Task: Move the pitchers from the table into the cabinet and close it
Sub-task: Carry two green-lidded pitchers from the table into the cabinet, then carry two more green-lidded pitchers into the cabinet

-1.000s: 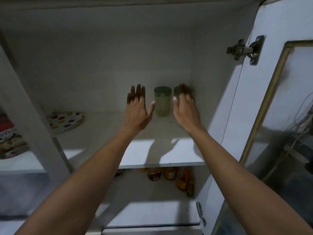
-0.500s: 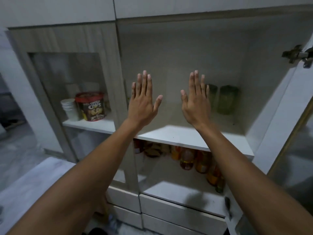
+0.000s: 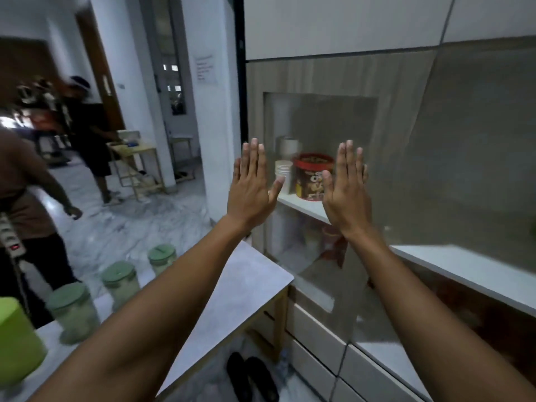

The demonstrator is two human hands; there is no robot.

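Observation:
Three clear pitchers with green lids stand in a row on the grey table (image 3: pixel 237 288) at lower left: the nearest pitcher (image 3: pixel 72 311), a middle pitcher (image 3: pixel 120 284) and the far pitcher (image 3: pixel 161 258). My left hand (image 3: pixel 252 187) and my right hand (image 3: pixel 346 192) are raised flat in front of me, fingers straight, holding nothing. Behind them is the cabinet's left glass door (image 3: pixel 319 181). The open cabinet compartment with its white shelf (image 3: pixel 464 268) lies to the right; the pitchers inside it are out of view.
A lime green container (image 3: pixel 17 340) sits at the table's near left corner. A red snack tub (image 3: pixel 311 175) and white cups (image 3: pixel 282 172) stand behind the glass. Two people (image 3: pixel 87 134) are at left on the marble floor. Black shoes (image 3: pixel 251 378) lie under the table.
My view has swung left, from the open compartment with two pitchers inside to the glass door and the table. Both hands pulled back from the shelf and stay raised and empty.

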